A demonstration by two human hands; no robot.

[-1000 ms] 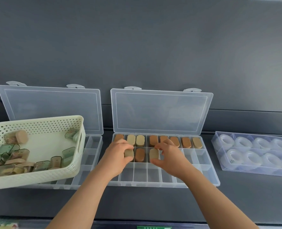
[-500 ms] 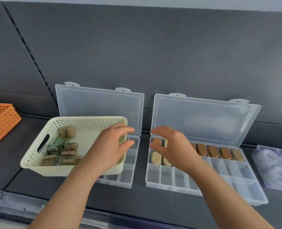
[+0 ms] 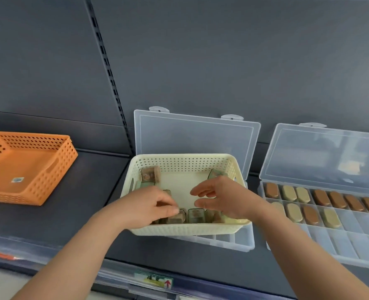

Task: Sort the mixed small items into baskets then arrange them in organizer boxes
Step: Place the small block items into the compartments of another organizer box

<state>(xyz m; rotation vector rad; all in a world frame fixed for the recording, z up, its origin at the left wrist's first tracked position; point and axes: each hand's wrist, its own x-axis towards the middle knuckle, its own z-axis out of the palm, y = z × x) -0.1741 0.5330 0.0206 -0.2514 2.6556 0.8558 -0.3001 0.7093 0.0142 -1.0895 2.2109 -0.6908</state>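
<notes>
A cream perforated basket (image 3: 179, 229) sits on top of the left clear organizer box (image 3: 242, 243), whose lid (image 3: 196, 135) stands open behind it. Several small clear-cased items (image 3: 195, 215) lie along the basket's near wall, and one more (image 3: 150, 174) lies at its far left. My left hand (image 3: 144, 207) reaches into the basket and its curled fingertips pinch one small case at the near wall. My right hand (image 3: 224, 198) hovers over the basket's right side with relaxed fingers and holds nothing.
The right organizer box (image 3: 352, 247) is open, with brown and tan oval pieces (image 3: 293, 212) in its back two rows and its front cells bare. An orange perforated basket (image 3: 27, 169) stands at the left on the dark shelf.
Both hands left the right organizer box and moved left into the cream basket. The view swung left, bringing the orange basket fully into sight. My left hand closed onto a small case.
</notes>
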